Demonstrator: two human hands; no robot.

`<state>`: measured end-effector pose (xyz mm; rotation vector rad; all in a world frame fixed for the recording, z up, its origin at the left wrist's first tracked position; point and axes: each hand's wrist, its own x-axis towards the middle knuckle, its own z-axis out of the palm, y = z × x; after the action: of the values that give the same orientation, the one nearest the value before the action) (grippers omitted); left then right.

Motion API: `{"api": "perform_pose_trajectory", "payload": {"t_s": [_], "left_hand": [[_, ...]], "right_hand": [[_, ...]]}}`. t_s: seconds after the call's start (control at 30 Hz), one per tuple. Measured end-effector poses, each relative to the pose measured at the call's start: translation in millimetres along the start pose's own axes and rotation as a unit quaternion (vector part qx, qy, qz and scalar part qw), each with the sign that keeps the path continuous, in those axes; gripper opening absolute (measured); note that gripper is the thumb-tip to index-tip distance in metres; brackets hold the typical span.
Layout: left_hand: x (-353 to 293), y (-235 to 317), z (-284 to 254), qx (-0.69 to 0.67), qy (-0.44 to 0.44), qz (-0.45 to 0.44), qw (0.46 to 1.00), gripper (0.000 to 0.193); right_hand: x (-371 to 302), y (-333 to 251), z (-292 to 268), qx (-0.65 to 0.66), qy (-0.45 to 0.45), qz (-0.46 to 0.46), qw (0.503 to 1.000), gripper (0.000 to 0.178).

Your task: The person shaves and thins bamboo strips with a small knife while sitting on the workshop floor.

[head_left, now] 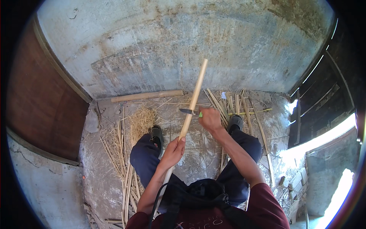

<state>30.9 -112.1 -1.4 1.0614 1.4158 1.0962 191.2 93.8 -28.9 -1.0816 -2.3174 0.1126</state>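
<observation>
A long pale bamboo pole [198, 84] slants up and away from my lap toward the far wall. My left hand [174, 152] is wrapped round its lower part, and the near end runs down beside my left thigh. In my right hand [211, 120] is a knife [186, 111] with a green handle, closed in the fist. Its dark blade lies across the pole, touching or just over it, a little beyond my left hand. Most of the knife's handle is hidden by my fingers.
Thin bamboo strips [127, 179] and a heap of curled shavings [142, 121] lie on the floor at left. More split strips [249, 116] lie around my right foot. A whole bamboo pole [148, 95] rests along the far wall [213, 49]. Broken blocks [296, 181] sit at right.
</observation>
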Motion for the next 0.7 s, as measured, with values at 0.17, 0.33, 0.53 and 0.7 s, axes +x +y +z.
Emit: {"api": "perform_pose_trajectory", "payload": {"t_s": [0.17,0.33,0.53,0.7], "left_hand": [[-18.7,-11.3,-4.6,0.015,0.000,-0.006,1.000,0.045],[-37.6,-11.6,-6.1,0.030,-0.023,-0.027,0.999,0.045],[-43.0,-27.2,-14.2,0.046,-0.009,-0.024,0.999,0.045],[-28.0,-16.6,-14.0,-0.018,0.004,-0.070,0.997,0.042]], "right_hand": [[15.4,2.8,-17.9,-0.004,-0.006,0.015,1.000,0.016],[32.5,30.3,-28.1,-0.021,-0.008,0.094,0.995,0.022],[35.4,47.7,-21.6,-0.003,0.044,0.122,0.992,0.025],[20.4,39.5,-5.4,0.348,-0.091,0.187,0.914,0.022]]}}
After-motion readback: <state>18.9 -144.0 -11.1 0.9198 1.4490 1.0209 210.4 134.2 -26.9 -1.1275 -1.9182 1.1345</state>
